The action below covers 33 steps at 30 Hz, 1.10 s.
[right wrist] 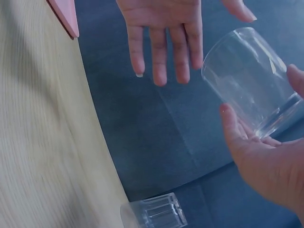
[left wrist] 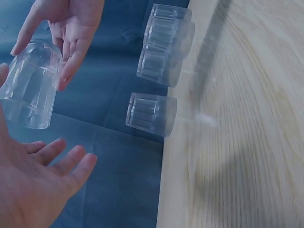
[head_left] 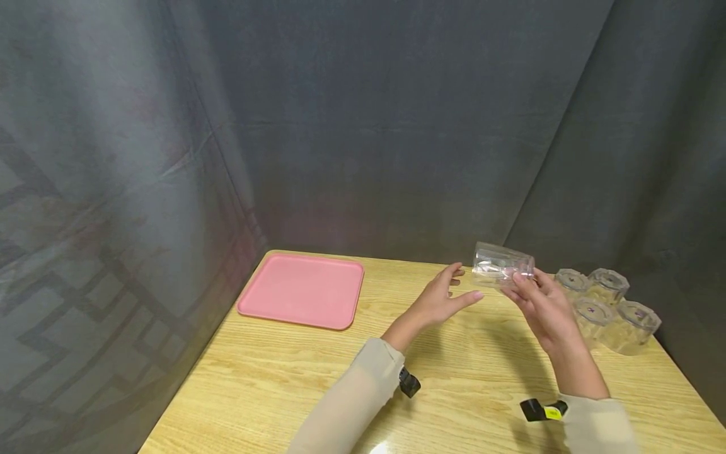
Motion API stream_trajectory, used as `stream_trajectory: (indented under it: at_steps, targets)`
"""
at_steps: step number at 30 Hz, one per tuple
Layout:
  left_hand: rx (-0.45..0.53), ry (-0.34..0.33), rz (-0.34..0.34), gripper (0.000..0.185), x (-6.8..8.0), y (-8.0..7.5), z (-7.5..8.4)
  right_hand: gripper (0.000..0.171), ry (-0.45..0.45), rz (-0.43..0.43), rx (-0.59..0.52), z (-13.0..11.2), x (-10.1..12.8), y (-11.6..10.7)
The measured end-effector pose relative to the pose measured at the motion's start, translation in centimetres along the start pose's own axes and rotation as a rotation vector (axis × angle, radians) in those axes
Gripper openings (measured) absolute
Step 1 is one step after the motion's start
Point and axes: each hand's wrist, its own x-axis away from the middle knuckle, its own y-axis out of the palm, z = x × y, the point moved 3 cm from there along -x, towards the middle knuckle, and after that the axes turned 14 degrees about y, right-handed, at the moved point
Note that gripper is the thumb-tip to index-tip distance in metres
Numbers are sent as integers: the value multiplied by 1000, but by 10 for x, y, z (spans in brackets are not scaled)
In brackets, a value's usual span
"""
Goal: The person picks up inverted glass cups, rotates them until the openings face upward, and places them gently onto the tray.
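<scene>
Flat pink rectangular plastic tray lies at the far left corner of the light wooden table, roughly nine o'clock from both hands and well apart from them.

Left hand: raised above the table, palm turned toward the right, fingers straight and spread. It grips nothing. Its fingertips stand just beside the clear ribbed plastic tumbler, which sits at about two o'clock from it; no contact is visible in the left wrist view.

The tumbler is off the table, tipped on its side, mouth toward the left hand, as the right wrist view shows.

Right hand: grasping the tumbler near its base, thumb and fingers curled about the wall, the tumbler at about eleven o'clock from the palm.

Four further clear ribbed tumblers stand in a cluster, mouths down, at three o'clock from the right hand, near the table's right edge.
</scene>
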Motion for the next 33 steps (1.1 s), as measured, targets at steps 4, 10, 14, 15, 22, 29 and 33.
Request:
stream_trajectory:
  at_steps: [4,10,14,15,22,29,33]
  targets:
    - [63,-7,-1,80,-2,0,3,29,-34,-44,-10,3,-1,2]
    - [135,-38,11,80,-3,-1,4,36,-32,-72,22,7,-3,6]
    - [160,-56,29,81,-2,-4,4,37,-18,-87,29,10,-4,9]
    - [164,-58,34,81,-1,-5,4,37,-17,-96,26,10,-5,10]
    - [162,-43,55,79,-1,-11,4,36,-52,-162,-24,12,-8,14]
    - [193,-29,55,84,0,-17,1,37,-41,-163,16,16,-13,16]
    - [207,-30,63,87,1,-19,-2,38,-22,-164,53,19,-15,17]
